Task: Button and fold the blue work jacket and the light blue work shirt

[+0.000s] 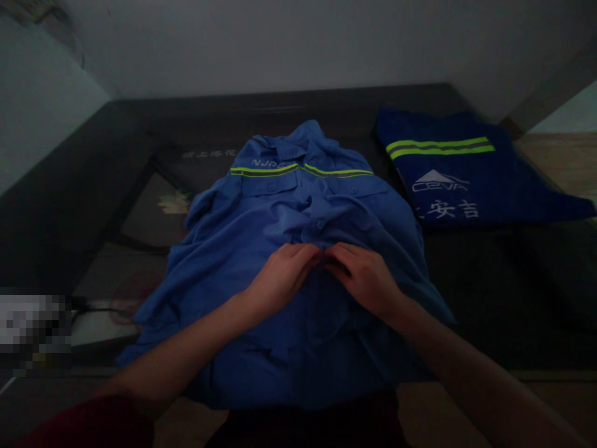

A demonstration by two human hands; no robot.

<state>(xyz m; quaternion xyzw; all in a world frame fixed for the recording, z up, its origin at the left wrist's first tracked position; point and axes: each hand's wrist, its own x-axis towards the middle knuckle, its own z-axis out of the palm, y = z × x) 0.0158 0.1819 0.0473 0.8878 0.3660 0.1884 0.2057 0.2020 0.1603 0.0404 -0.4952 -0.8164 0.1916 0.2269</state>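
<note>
A blue work shirt point(280, 205) with neon-yellow reflective stripes lies spread face up on a dark table point(84, 205), collar away from me. My left hand point(280, 277) and my right hand point(364, 274) meet at the middle of the shirt's front placket, just below a button. Both hands have their fingers curled and pinched on the fabric there. What lies under the fingertips is hidden.
A darker blue garment point(461, 174), folded, with a yellow stripe and white lettering, lies at the table's back right. A pale wall runs behind the table. A blurred patch sits at the left edge. Wooden floor shows at the far right.
</note>
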